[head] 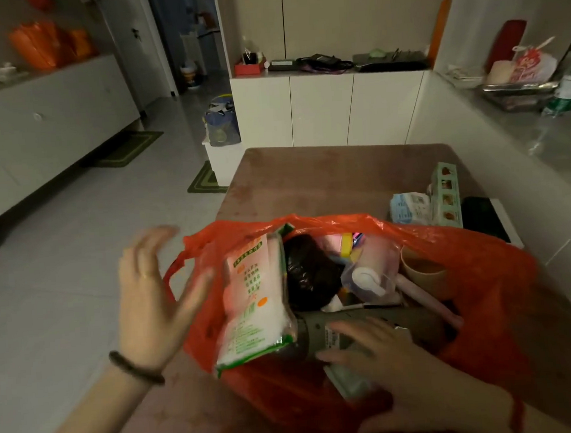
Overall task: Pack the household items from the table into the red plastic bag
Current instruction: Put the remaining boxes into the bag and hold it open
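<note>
Head cam: right hand (406, 370) lies spread, fingers loose, on a grey cylinder thing (362, 326) in the red plastic bag (484, 270). Left hand (151, 293) is open just left of the bag, gripping nothing, beside a white-green packet (256, 299), maybe touching. Beyond the bag, a blue-white pack (408, 207) and green carton (446, 195) sit on the table (325, 176).

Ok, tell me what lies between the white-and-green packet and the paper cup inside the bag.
In the head view, between the packet and the cup lie a crumpled black bag and a clear pouch holding a white bottle.
</note>
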The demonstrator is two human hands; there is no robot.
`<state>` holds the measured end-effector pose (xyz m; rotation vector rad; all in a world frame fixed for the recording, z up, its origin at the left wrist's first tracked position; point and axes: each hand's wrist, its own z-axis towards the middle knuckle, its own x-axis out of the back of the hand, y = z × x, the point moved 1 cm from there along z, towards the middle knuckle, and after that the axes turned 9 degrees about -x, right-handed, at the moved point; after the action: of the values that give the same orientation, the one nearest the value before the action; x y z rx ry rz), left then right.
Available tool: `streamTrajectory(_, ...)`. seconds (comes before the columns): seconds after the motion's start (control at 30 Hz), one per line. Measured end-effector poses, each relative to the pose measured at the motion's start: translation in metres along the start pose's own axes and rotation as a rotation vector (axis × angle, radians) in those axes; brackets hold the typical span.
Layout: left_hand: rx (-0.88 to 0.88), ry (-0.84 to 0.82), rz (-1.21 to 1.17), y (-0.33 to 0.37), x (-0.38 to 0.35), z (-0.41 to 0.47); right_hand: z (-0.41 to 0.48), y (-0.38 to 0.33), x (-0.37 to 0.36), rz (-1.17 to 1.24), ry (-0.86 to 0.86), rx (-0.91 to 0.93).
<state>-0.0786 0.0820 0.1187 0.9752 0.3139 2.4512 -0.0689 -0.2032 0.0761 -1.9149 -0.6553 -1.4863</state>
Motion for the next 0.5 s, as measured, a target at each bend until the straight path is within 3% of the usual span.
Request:
streamTrajectory(0.07, -0.466, -0.125, -0.05, 0.018, -0.005, -0.026, -0.012, 0.003, -0.01, -0.228, 0.096, -0.059)
streamTrajectory(0.17, -0.788, -0.451, 0.103, 0.022, -0.026, -0.069, -0.026, 0.014, -0.026, -0.243, 0.183, -0.037)
streamTrajectory(0.3, -0.819, -0.689, 0.398, 0.005, -0.046, -0.094, -0.035, 0.019, -0.033, -0.038, 0.427, 0.004)
streamTrajectory(0.5, -0.746, -0.527, 0.319, 0.005, -0.047, -0.089, -0.056, 0.016, -0.006, 0.344, 0.602, -0.069)
